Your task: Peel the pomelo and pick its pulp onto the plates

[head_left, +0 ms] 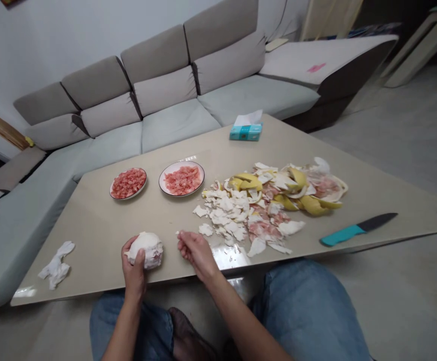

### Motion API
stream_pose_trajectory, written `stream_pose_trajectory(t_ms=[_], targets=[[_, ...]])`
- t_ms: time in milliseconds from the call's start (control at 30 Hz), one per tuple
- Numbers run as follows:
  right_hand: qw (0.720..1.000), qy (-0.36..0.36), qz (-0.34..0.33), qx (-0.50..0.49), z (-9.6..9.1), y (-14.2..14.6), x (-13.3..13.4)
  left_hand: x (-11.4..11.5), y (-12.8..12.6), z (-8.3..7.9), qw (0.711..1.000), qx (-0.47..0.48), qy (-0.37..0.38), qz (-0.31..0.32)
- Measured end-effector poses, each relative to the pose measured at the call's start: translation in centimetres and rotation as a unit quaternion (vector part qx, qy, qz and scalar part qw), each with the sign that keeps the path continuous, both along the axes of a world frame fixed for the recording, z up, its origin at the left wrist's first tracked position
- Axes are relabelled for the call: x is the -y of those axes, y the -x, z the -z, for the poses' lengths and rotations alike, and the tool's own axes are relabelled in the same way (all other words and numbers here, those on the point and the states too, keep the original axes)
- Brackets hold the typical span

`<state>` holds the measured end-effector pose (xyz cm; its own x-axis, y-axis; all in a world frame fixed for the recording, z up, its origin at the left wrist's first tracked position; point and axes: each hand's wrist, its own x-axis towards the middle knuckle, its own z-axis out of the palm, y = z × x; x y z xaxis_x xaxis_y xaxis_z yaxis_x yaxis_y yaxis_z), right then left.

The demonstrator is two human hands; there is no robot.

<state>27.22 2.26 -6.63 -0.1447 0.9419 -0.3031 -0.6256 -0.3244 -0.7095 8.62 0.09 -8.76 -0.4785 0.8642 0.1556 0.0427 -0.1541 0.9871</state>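
My left hand point(134, 265) is wrapped round a peeled pomelo point(148, 248) that still carries white pith, with a little pink showing on its right side. Just right of it, my right hand point(195, 253) pinches a small white scrap of pith point(178, 232) between thumb and fingertips, apart from the fruit. Beyond my right hand spreads a heap of white pith pieces point(229, 208), mixed with yellow peel point(314, 204) and pinkish membranes point(265, 228). Two plates hold pink pomelo flesh: a smaller heaped one point(128, 183) and a wider one point(182, 179).
A knife point(342, 236) with a teal handle lies at the table's right front edge. A blue tissue pack point(246, 131) stands at the back of the table point(94, 225). Crumpled tissue point(57, 264) lies at the left. A grey sofa point(173, 120) borders the far side.
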Motion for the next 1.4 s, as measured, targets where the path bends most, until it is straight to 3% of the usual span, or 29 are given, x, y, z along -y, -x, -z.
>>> stream_pose_trajectory(t_ms=[67, 167, 300, 400, 500, 767, 867, 933, 1133, 1267, 1333, 1400], targets=[[0.993, -0.051, -0.036, 0.105, 0.2, 1.3, 0.7, 0.0, 0.0, 0.0, 1.000, -0.003, -0.002, 0.004], [0.957, -0.145, -0.052, 0.247, -0.2, 2.4, 1.1, 0.0, 0.0, -0.1, 1.000, -0.004, -0.005, 0.006], [0.896, -0.237, -0.071, 0.370, -1.1, 2.3, 0.9, 0.0, -0.1, -0.2, 1.000, 0.000, -0.001, 0.007], [0.829, -0.289, -0.079, 0.472, -1.6, 2.1, 0.5, 0.0, -0.1, -0.2, 1.000, 0.009, -0.004, 0.008], [0.774, -0.318, -0.089, 0.541, -1.9, 2.0, 0.2, 0.0, -0.1, -0.2, 1.000, 0.018, -0.007, 0.009], [0.707, -0.319, -0.113, 0.621, -2.5, 2.7, -0.3, -0.1, -0.1, -0.4, 1.000, -0.002, 0.004, 0.005], [0.706, -0.282, -0.090, 0.643, -2.2, 3.5, -0.2, -0.2, -0.1, -0.3, 1.000, -0.003, 0.003, 0.003], [0.722, -0.255, -0.064, 0.640, -1.8, 4.0, 0.0, -0.2, -0.1, -0.2, 1.000, -0.001, -0.001, 0.006], [0.814, -0.187, -0.016, 0.550, -1.0, 4.1, 0.2, 0.0, -0.7, -0.7, 0.999, -0.039, -0.009, 0.011], [0.855, -0.185, -0.021, 0.484, -0.9, 3.4, 0.1, 0.1, -0.7, -0.9, 0.998, -0.058, 0.000, 0.008], [0.858, -0.223, -0.036, 0.461, -0.9, 2.8, 0.2, 0.1, -0.6, -0.8, 0.998, -0.068, 0.002, 0.003], [0.838, -0.259, -0.053, 0.477, -1.1, 2.4, 0.2, 0.0, -0.4, -0.8, 0.997, -0.071, 0.003, 0.004]])
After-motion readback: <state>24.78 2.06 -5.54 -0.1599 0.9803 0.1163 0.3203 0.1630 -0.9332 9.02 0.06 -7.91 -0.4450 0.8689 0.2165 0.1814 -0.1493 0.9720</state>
